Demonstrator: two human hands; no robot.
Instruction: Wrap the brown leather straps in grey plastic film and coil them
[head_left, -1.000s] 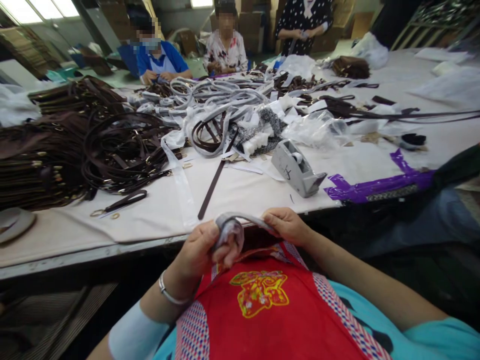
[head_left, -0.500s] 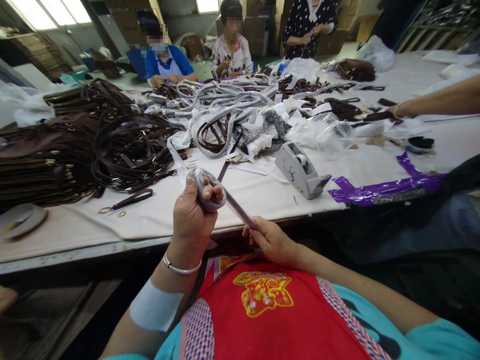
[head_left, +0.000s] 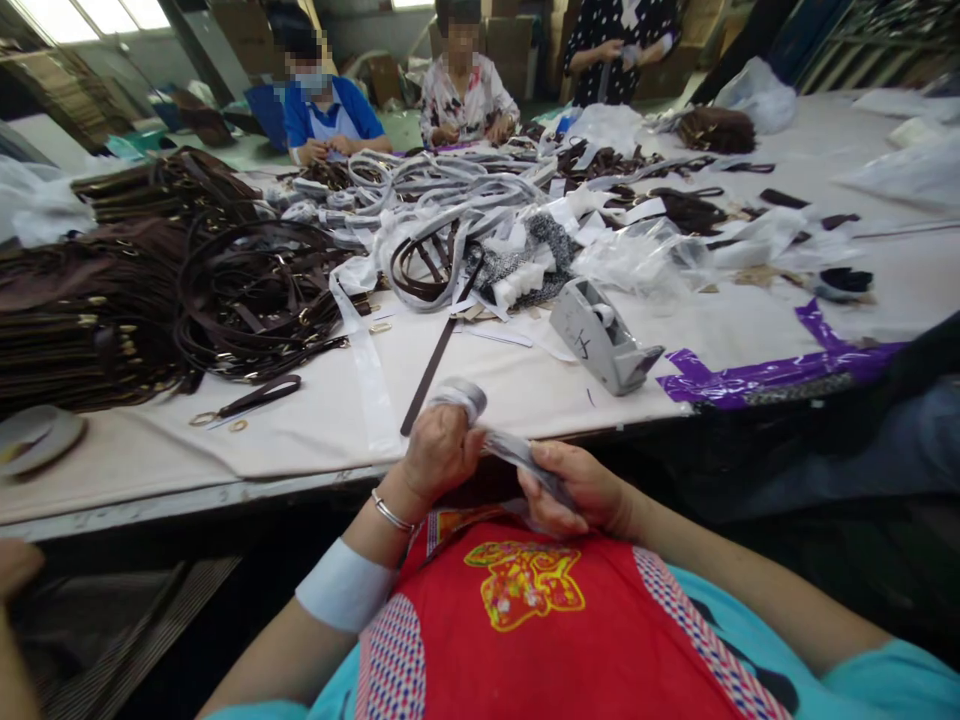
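Note:
My left hand [head_left: 442, 452], with a bangle at its wrist, is closed around a coiled grey wrapped strap [head_left: 459, 396] just over the table's front edge. A stretch of that strap runs to my right hand [head_left: 574, 488], whose fingers grip it in front of the red apron [head_left: 517, 640]. Beyond my left hand, a dark brown strap [head_left: 435, 370] lies flat, next to a strip of white film [head_left: 375, 390]. The grey tape dispenser [head_left: 604, 335] stands to the right on the table.
Dark straps [head_left: 255, 300] and brown stacks [head_left: 82, 310] cover the left side. Grey wrapped straps [head_left: 450, 185] and plastic bags [head_left: 645, 255] fill the middle. Purple tape [head_left: 772, 375] edges the right. Three people are across the table; another hand [head_left: 19, 570] shows at far left.
My left hand has turned and moved right and down with the coil, nearer my right hand. My right hand has shifted slightly right. The arm at the right edge has left the view.

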